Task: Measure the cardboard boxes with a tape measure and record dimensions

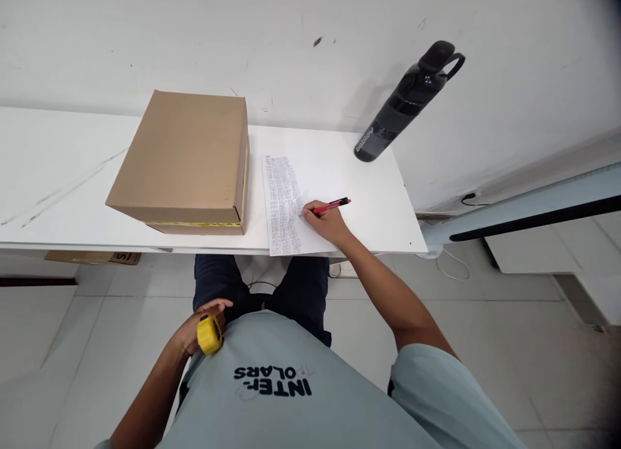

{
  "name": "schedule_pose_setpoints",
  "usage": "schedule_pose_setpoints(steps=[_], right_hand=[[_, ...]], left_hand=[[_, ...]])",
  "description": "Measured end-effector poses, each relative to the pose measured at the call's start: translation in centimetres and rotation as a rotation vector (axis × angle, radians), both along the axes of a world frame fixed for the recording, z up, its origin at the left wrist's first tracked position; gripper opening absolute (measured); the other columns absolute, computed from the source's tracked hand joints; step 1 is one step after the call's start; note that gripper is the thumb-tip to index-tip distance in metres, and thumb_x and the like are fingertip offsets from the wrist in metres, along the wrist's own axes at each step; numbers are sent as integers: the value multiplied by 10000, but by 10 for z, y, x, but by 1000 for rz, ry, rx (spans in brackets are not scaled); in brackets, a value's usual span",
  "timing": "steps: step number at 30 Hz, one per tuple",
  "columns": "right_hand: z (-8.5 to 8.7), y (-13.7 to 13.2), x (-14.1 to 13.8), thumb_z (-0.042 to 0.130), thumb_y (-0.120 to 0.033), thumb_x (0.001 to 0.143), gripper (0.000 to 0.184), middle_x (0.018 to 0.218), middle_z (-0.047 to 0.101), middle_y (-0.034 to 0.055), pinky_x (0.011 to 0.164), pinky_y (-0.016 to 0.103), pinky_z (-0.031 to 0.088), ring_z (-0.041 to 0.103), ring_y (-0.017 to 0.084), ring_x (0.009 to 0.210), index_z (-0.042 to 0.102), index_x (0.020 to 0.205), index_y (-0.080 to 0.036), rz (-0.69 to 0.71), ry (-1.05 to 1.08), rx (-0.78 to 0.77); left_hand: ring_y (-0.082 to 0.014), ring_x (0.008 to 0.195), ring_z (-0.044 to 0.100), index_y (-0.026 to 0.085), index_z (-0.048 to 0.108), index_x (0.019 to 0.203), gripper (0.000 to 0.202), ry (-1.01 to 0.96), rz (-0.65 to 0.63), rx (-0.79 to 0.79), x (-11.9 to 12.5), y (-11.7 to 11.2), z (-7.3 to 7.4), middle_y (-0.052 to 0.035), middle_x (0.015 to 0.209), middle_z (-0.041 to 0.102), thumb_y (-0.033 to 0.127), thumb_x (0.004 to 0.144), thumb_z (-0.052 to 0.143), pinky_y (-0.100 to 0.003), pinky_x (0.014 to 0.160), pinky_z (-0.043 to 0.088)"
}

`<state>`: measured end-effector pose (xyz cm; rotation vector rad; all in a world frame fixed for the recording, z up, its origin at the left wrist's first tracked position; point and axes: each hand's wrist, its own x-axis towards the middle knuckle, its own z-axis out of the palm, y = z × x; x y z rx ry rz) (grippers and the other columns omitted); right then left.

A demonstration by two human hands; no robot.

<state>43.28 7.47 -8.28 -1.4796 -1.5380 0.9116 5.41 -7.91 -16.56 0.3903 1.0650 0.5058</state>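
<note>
Near the surface's [388, 222] front edge, the right hand [326, 224] grips a pen [334, 205]; the left hand [208, 314], released, leaves the paper [284, 206] unbraced; pen drag could skew it.

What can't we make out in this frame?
In the head view:
Handwriting: too small to read.
Cardboard box: contents, if any, hidden by its closed top.
Red-and-black pen: tip too small to see if it touches paper.
Left hand: partly hidden behind the yellow item.
Carton below: mostly hidden by the tabletop.

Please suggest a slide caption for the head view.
Right hand holding a pen at a handwritten page, box and bottle nearby.
</note>
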Motion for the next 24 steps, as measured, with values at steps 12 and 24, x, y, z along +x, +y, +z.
schedule_pose_setpoints(steps=[12, 24], right_hand=[[-4, 0, 4, 613, -328, 799, 148, 693, 638, 3, 622, 308, 425, 530, 163, 661, 683, 748, -208, 48, 44, 14], [-1, 0, 3, 592, -302, 797, 135, 702, 640, 4, 656, 319, 437, 548, 170, 684, 667, 736, -208, 38, 44, 53]], left_hand=[[-73, 520, 411, 152, 736, 948, 492, 174, -99, 55, -10, 13, 9, 53, 583, 494, 491, 637, 911, -200, 493, 292], [-87, 564, 408, 174, 734, 940, 541, 264, -261, 102, -8, 19, 21, 27, 677, 536, 617, 652, 853, -225, 532, 259]])
